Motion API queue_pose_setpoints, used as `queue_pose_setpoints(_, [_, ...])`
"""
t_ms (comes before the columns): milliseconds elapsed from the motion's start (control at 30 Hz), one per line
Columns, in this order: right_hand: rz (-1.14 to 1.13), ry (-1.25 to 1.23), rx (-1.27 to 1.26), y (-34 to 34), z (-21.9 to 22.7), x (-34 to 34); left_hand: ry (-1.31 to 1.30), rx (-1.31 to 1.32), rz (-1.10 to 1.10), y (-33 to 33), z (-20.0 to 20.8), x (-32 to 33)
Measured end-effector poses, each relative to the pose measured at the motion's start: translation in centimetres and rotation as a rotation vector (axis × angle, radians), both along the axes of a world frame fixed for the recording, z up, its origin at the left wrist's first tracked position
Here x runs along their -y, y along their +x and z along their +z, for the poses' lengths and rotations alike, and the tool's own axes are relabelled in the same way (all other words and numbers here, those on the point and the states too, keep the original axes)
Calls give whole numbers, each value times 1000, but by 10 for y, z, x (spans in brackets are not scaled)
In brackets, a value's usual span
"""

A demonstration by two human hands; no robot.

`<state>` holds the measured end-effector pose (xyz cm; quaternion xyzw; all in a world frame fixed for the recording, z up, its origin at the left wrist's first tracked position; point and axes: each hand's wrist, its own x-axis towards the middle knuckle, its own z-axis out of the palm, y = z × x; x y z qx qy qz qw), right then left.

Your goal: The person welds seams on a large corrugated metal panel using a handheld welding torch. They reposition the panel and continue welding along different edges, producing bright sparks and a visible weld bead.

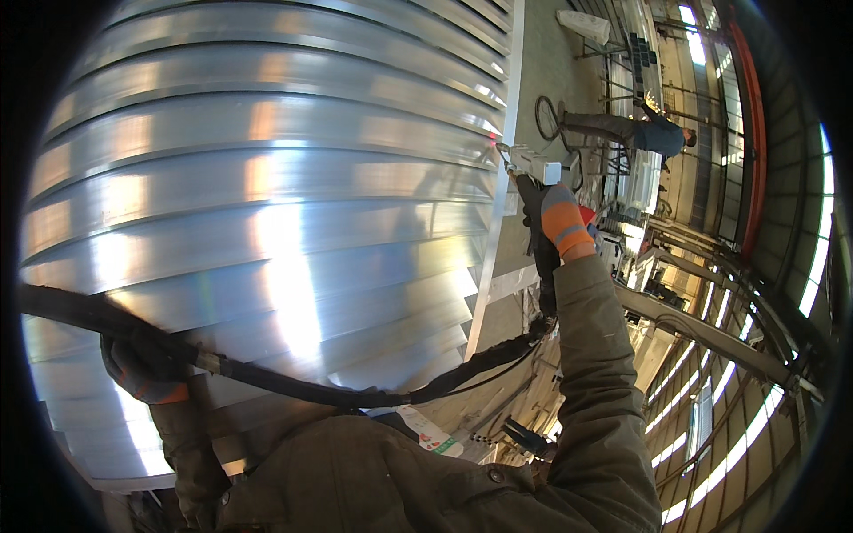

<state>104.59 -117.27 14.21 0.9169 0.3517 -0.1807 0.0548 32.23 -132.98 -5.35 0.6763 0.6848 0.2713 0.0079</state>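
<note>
My right hand (pixel 553 213), in a dark glove with an orange and grey cuff, is wrapped round a handheld welding gun (pixel 526 163). The gun's narrow tip meets the right edge of a large panel of overlapping shiny metal slats (pixel 355 186), where a small red light spot shows. A thick black sleeved cable (pixel 293 380) runs from the gun, sags in front of my body and crosses to the far left. There my left hand (pixel 142 362), also gloved, is closed round the cable, over the slats; its fingers are partly in shadow.
A pale metal edge strip (pixel 490 240) bounds the slats on the right. Beyond it lies grey floor (pixel 546 58) with a coiled hose (pixel 546 118). Another person (pixel 635 133) stands there near racks and sparks. A red beam (pixel 753 133) and steel framework are farther right.
</note>
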Motion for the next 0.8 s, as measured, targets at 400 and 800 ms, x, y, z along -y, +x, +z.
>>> queue_pose_setpoints(400, [294, -169, 162, -43, 19, -3, 144, -254, -127, 6, 11, -8])
queue_pose_setpoints(800, [144, -158, 121, -28, 3, -9, 209, -288, -172, -1, -1, -9])
